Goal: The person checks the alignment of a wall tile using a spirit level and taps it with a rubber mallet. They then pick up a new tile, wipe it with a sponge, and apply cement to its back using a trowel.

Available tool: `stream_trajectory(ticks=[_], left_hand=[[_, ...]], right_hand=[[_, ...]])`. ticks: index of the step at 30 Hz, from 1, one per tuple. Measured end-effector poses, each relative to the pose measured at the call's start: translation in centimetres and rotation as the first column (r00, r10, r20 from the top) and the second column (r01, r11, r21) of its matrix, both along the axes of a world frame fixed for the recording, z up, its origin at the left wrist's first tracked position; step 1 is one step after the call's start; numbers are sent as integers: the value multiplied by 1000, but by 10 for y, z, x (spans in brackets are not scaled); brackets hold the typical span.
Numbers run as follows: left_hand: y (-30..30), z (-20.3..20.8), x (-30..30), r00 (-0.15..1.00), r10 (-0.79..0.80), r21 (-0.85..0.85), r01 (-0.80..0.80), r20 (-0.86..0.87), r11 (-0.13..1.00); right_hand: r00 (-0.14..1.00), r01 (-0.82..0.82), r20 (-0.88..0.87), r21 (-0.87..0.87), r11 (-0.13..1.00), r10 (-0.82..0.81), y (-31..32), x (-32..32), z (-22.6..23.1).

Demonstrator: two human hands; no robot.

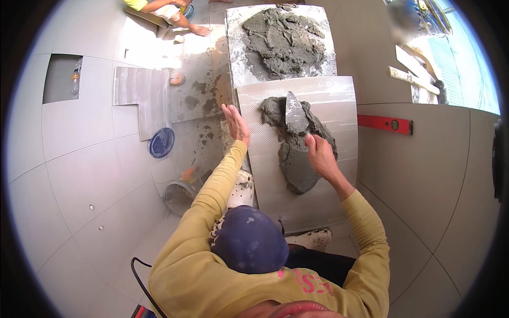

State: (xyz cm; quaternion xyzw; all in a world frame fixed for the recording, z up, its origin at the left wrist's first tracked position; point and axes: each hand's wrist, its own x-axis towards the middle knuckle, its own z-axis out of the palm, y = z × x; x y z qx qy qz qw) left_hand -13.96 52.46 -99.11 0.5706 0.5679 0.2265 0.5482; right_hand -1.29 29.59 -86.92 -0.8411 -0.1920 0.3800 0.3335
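Observation:
My right hand [322, 155] is closed round the handle end of a pointed trowel [296, 114], and most of the handle is hidden by the fingers. The trowel's mortar-smeared blade lies against a mound of wet grey mortar [301, 168]. Under the mortar is a large tile [268, 169], its ribbed side up. At the tile's left edge is my left hand [237, 125], fingers stretched out and holding nothing. Whether its palm touches the edge, I cannot tell.
Beyond the tile, a mortar-stained board [238, 63] bears another mortar heap [286, 45]. A red spirit level [387, 124] lies at right. To the left are a bucket [179, 197] and a blue lid [161, 142]. Another person's foot [200, 30] shows at the far left.

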Motion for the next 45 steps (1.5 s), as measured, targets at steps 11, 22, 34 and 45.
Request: stream_trajectory(ticks=[11, 22, 34, 45], left_hand=[[7, -6, -4, 999, 29, 23, -30, 33, 999], [0, 15, -1, 1000, 12, 18, -12, 9, 1000], [3, -2, -2, 996, 15, 77, -8, -86, 997], [2, -2, -1, 1000, 9, 53, -8, -27, 999]], right_hand=[[666, -617, 318, -274, 738, 675, 20, 27, 19], [656, -539, 360, -392, 745, 664, 35, 33, 19], [820, -341, 378, -282, 897, 430, 11, 51, 23], [562, -458, 478, -500, 735, 675, -5, 112, 25]])
